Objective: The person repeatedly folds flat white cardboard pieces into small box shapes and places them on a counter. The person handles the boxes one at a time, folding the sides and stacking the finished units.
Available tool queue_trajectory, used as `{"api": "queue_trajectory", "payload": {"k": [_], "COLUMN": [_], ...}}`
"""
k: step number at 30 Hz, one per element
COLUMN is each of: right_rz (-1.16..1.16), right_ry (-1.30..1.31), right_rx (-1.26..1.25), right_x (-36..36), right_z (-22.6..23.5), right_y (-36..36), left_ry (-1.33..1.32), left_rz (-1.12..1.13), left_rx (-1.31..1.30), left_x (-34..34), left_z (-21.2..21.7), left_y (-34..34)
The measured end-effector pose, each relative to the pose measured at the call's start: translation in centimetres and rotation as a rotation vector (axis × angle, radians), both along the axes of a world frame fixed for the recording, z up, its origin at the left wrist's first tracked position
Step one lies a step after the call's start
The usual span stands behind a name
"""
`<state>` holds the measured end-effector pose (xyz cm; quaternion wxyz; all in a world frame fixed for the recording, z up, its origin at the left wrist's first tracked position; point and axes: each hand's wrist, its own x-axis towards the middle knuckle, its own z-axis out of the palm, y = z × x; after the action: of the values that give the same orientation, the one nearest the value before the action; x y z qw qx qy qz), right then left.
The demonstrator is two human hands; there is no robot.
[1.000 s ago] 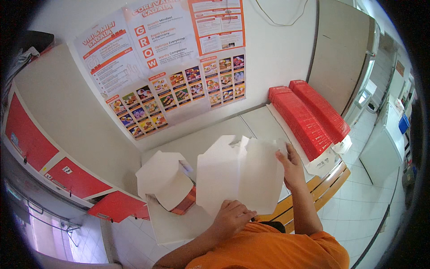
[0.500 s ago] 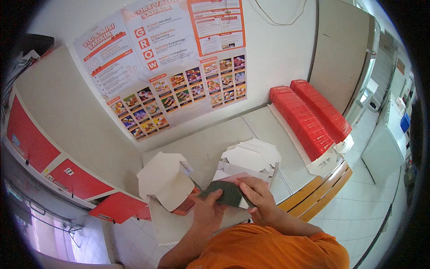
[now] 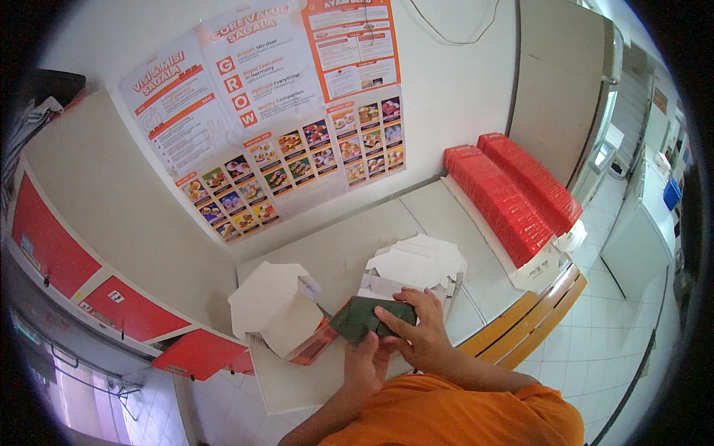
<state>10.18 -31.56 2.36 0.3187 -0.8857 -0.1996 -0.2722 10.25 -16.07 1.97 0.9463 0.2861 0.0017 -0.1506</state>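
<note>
A small dark green folding carton (image 3: 357,316) with a strip of red at its far edge is between my hands, over the table's near side. Its lower end rests in my left hand (image 3: 364,362), thumb up against the green face and fingers curled underneath. My right hand (image 3: 422,332) closes over the carton's right end, with fingers laid across the top. Left of them stands a carton with raised white flaps (image 3: 269,305) and a red printed side. Just beyond my right hand lie white open carton pieces (image 3: 416,260), partly covered by the hand.
Two long rows of packed red cartons (image 3: 506,201) lie on a pale board at the table's (image 3: 335,245) far right. A slatted wooden bench (image 3: 520,323) adjoins the right edge. Red-doored cabinets (image 3: 141,308) flank the left; posters (image 3: 290,141) cover the wall.
The green carton has turned and now looks more folded. My right hand has shifted from its right edge to lie over its top; my left hand has moved right, beneath it.
</note>
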Motion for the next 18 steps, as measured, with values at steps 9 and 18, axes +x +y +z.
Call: {"api": "queue_trajectory", "payload": {"k": [9,18], "right_rz": [0.125,0.202], "right_ry": [0.097,0.737], "right_rx": [0.135,0.578], "right_x": [-1.7,0.8], "right_z": [-1.1,-3.0], "right_y": [-2.1,-4.4], "left_ry": [-0.295,-0.604], "left_rz": [0.108,-0.087], "left_rx": [0.814,1.212], "left_x": [2.0,1.5], "left_z": [-1.4,-1.1], "left_y": [3.6,7.0]}}
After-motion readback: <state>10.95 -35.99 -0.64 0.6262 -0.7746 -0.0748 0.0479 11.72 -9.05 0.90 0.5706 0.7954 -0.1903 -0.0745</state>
